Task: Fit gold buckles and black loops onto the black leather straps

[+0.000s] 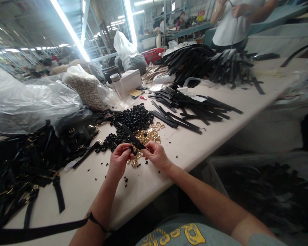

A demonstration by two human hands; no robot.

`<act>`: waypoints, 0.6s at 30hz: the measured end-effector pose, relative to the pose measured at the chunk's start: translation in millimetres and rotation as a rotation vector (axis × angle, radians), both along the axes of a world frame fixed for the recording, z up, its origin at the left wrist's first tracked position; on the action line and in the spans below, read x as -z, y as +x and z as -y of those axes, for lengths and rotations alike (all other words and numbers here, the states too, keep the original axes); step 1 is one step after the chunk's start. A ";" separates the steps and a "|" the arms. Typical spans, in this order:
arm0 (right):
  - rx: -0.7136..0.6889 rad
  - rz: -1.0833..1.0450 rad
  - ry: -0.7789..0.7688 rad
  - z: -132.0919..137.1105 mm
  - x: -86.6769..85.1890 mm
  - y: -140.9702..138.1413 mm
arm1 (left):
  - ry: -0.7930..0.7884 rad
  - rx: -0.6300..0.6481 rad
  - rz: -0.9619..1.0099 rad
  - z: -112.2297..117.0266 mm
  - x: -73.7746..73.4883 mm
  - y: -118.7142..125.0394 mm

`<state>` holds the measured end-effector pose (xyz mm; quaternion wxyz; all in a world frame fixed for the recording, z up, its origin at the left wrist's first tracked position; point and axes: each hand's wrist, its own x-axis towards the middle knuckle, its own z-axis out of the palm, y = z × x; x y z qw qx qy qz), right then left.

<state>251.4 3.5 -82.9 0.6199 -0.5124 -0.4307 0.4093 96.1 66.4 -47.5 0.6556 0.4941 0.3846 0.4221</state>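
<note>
A black strap [132,136] slants up and away from the fingers of my right hand [156,155], which pinch it near its lower end. Close beside it, the closed fingertips of my left hand [120,159] grip a small black piece [133,151]; whether this is a loop or the folded end of the strap, I cannot tell. Just beyond both hands lie a heap of small black loops [136,116] and a pile of gold-coloured metal buckles [152,135]. Several buckles are scattered under the fingers.
Black straps with buckles [38,153] are heaped at the left. Loose black strips [192,106] and larger bundles [190,61] lie further back. A clear bottle [118,85] stands by a white box [130,79]. A bin [220,164] sits below right. Another person [231,25] stands across the table.
</note>
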 end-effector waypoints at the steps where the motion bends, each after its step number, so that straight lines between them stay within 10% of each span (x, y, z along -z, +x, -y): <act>1: -0.005 -0.002 0.000 0.1 0.3 0.3 | -0.034 -0.008 0.011 -2.3 -0.3 -1.3; 11: 0.011 0.123 0.013 2.2 5.8 2.8 | 0.267 -0.064 -0.472 -34.8 11.7 -43.0; 18: 0.010 0.199 0.020 2.2 9.8 2.8 | 0.053 0.050 -0.228 -11.8 1.1 -20.2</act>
